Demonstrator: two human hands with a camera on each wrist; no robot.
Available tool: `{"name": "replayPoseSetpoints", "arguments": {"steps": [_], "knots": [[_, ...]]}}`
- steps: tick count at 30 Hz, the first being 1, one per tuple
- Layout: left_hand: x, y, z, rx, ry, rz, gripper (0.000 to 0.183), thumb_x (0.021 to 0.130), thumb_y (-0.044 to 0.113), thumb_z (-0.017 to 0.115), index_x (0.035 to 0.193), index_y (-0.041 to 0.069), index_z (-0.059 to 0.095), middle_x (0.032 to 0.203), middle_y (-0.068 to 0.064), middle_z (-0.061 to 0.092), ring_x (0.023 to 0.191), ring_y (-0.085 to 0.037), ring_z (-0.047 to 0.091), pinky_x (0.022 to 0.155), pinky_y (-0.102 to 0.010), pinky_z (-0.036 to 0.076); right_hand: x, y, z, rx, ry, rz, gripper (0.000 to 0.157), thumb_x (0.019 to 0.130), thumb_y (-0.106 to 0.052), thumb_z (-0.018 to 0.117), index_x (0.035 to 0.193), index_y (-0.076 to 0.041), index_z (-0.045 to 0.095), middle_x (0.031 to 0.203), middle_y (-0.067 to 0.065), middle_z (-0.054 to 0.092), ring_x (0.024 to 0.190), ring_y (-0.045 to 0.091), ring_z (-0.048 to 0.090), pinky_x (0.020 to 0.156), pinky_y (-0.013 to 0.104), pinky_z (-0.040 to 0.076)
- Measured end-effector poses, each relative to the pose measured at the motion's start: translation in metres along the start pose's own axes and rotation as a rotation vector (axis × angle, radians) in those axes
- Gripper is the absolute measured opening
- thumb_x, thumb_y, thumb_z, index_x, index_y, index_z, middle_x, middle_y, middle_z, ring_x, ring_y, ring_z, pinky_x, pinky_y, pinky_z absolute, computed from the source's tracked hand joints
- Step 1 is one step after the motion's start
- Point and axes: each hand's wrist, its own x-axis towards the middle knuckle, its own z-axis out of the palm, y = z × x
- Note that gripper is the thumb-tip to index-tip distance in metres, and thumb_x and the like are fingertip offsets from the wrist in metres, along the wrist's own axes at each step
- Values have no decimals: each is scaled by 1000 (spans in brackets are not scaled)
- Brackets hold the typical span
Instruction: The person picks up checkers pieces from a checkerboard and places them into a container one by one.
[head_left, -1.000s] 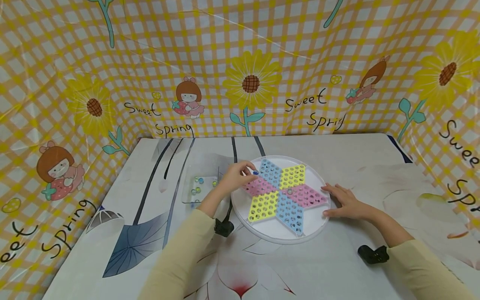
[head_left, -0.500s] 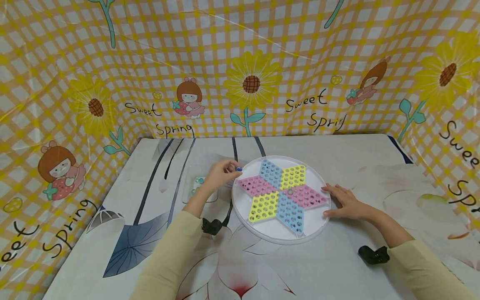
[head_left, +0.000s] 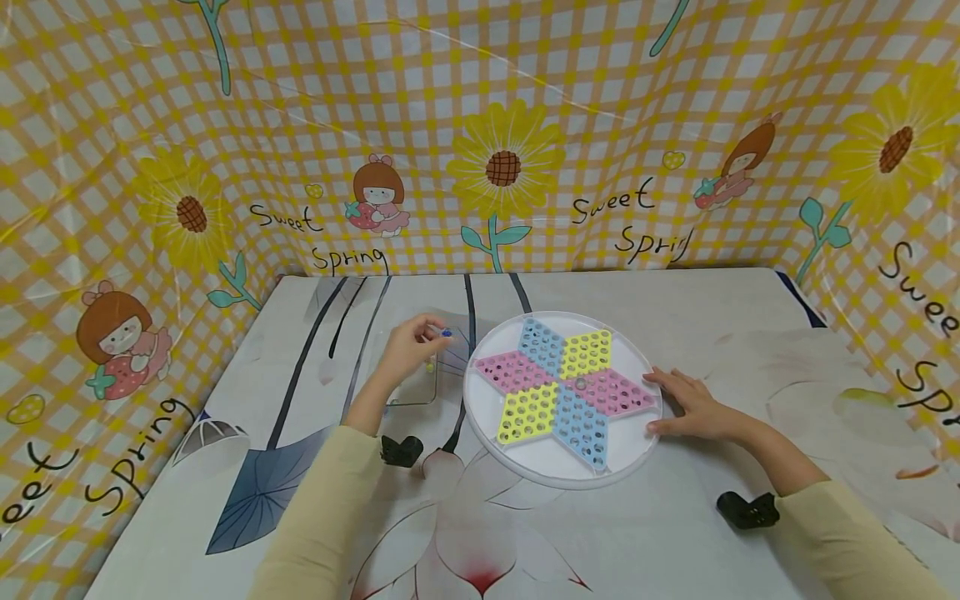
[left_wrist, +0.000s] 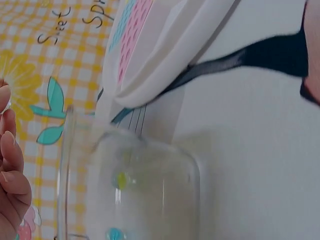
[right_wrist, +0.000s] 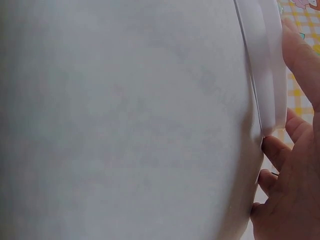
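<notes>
My left hand pinches a blue marble between thumb and fingertips, above the clear plastic box. In the left wrist view its curled fingers show at the left edge; the marble is hard to make out there. Inside the box lie a yellow-green marble and a blue one. Right of the box is a round white Chinese checkers board with a pink, yellow and blue star of holes. My right hand rests with spread fingers against the board's right rim.
A lotus-print cloth covers the table. Behind it hangs a yellow checked curtain. A small clear round piece sits near the star's centre. Black wrist cameras are worn on both forearms.
My left hand has moved left with the blue marble, from over the board's pink left point to above the clear box. The right hand stays at the rim.
</notes>
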Motion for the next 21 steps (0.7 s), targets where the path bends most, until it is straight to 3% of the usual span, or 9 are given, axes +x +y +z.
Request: {"name": "replayPoseSetpoints", "arguments": {"steps": [11,18,21], "knots": [[-8,-15,-17,-4,56,-55,26,85,19,66,106,5,59,81,-7,60,57,-14,50,52,-24,41,0,0,0,-4,2,1,84,73,-34,72,137,-1,27,143,34,13,129,55,-2,92,74,4],[-14,-26,-26,-23,66,-89,26,86,19,65,106,4,59,79,-7,59,65,-30,56,59,-38,47,-1,-1,0,1,1,1,85,74,-35,71,137,0,27,143,34,13,128,55,-2,92,74,4],[-15,-31,-29,-18,70,-101,26,86,19,65,106,4,58,78,-6,59,67,-34,56,59,-37,47,-1,0,0,-11,4,4,85,74,-36,71,137,0,26,143,34,13,129,55,-2,92,74,4]]}}
